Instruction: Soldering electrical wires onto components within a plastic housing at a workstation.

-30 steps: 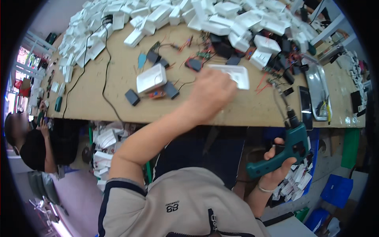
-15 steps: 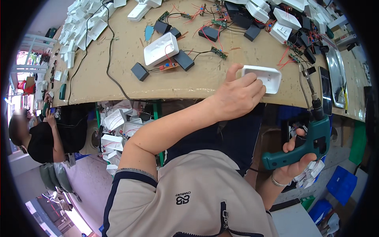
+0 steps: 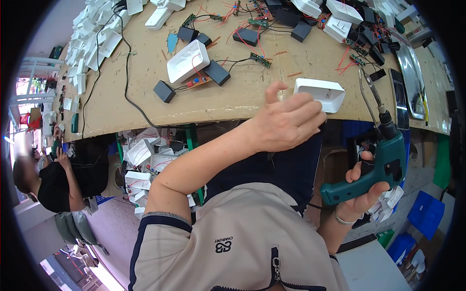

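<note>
A white plastic case, hollow side up and tilted toward me, sits near the table's front edge. My left hand is at its left front side, thumb raised apart and fingers loosely stretched; the fingertips overlap the case's edge, and whether they touch it I cannot tell. Nothing shows in that hand. My right hand is wrapped round the handle of a green soldering gun, held in front of the table edge. Its metal tip and thin curved feed tube point up over the table.
On the table lie another white case, black blocks with wired circuit boards, and a black cable. White casings pile up far left. A phone and metal tray are right. Another person sits left.
My left hand has drawn back out of the white case, toward the left and nearer me. The soldering gun stays in my right hand, almost unmoved. The whole view has shifted slightly.
</note>
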Tool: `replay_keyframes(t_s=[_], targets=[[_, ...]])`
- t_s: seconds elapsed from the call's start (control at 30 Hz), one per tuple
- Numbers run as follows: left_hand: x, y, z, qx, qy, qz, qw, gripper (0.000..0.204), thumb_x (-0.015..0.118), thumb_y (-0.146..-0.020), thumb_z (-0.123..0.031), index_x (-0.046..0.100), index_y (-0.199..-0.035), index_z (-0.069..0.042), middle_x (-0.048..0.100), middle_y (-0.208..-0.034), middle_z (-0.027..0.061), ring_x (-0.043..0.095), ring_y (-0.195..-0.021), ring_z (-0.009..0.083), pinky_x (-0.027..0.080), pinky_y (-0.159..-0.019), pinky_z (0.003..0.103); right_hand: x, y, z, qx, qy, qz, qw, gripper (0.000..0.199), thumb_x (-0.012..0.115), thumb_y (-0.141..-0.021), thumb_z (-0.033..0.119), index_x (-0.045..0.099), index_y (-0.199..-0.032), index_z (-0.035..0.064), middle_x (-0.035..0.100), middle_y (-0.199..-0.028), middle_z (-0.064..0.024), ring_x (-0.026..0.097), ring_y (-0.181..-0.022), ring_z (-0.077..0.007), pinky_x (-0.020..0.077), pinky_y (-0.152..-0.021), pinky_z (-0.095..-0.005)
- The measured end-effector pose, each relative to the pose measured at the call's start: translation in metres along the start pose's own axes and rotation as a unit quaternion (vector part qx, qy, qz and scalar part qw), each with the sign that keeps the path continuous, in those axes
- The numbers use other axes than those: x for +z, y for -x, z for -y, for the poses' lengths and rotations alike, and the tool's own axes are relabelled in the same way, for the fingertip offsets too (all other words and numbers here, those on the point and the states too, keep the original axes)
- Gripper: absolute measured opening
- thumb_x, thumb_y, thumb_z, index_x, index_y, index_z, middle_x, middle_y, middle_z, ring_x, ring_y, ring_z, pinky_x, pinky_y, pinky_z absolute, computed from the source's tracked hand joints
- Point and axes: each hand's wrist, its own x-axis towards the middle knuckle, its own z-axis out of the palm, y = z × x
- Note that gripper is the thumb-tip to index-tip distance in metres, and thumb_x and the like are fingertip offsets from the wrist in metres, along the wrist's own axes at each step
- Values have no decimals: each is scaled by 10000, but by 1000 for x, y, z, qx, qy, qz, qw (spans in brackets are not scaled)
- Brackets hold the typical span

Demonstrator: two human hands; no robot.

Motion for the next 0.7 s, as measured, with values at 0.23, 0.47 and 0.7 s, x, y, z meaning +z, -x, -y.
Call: replay_keyframes(t_s=[0.23, 0.47, 0.7], targets=[[-29, -30, 74, -276, -229, 144, 922, 266, 600, -710, -274, 502, -796, -42, 595, -741, 93, 583, -688, 235, 320, -663, 414, -5, -1, 0, -12, -35, 1, 999, 722, 572, -790, 379, 231, -1303, 3, 442, -1148, -287, 596, -780, -229, 550, -620, -296], [-4, -28, 84, -331, -248, 170, 894, 382, 629, -708, -261, 464, -895, 27, 592, -620, 105, 573, -566, 274, 349, -688, 394, -1, -6, -4, 0, -25, 4, 1000, 752, 554, -800, 392, 173, -1324, 10, 425, -1176, -258, 538, -744, -190, 509, -618, -282], [-17, -13, 50, -228, 2, 29, 973, 155, 587, -743, -52, 568, -878, 21, 606, -698, 88, 583, -633, 218, 436, -597, 309, 3, -25, -16, 21, -91, -35, 995, 743, 558, -794, 414, 213, -1328, 31, 398, -1220, -255, 540, -752, -193, 506, -624, -284]])
